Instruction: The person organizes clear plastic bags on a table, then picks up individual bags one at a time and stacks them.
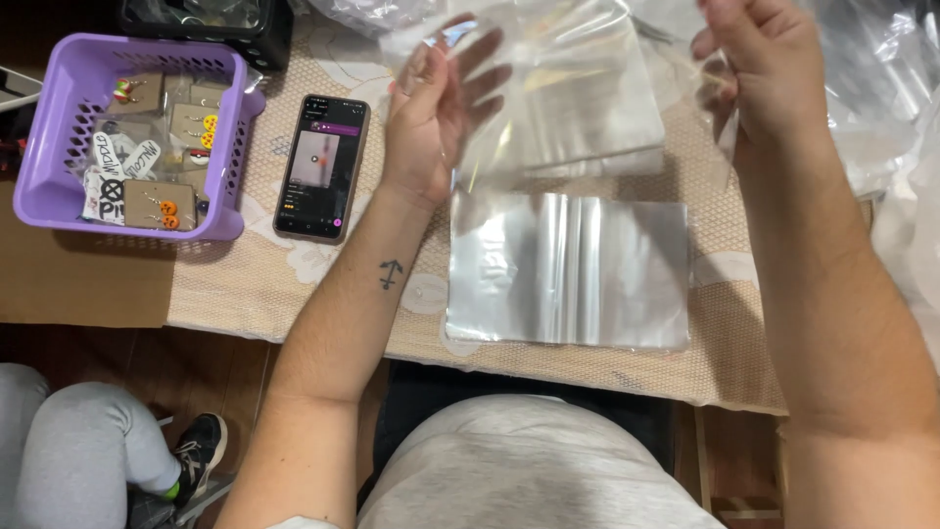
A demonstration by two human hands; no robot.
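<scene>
At the far left, well to the left of the phone (321,167), a purple basket (49,147) sits on the tabletop (245,284) with earring cards (162,201) and stickers inside. Below the basket, under the tabletop edge, a grey-trousered leg and black shoe (201,446) of another person show on the floor. The phone lies flat, screen lit, just right of the basket and just left of the left wrist.

Right of the phone, the left hand (436,118) is raised above the tabletop, fingers spread, its palm against the left side of a clear bag (568,93). The bag hangs between both hands, well right of the phone and off the tabletop. The right hand (759,73) is closed on the bag's right edge, pinching it between thumb and fingers; whether the left hand truly grips or only presses on the film cannot be told.

Below the bag, right of the phone and lower, a stack of clear bags (568,269) lies flat on the tabletop. Far right of the phone, loose crumpled plastic (881,88) is heaped by the right forearm.
</scene>
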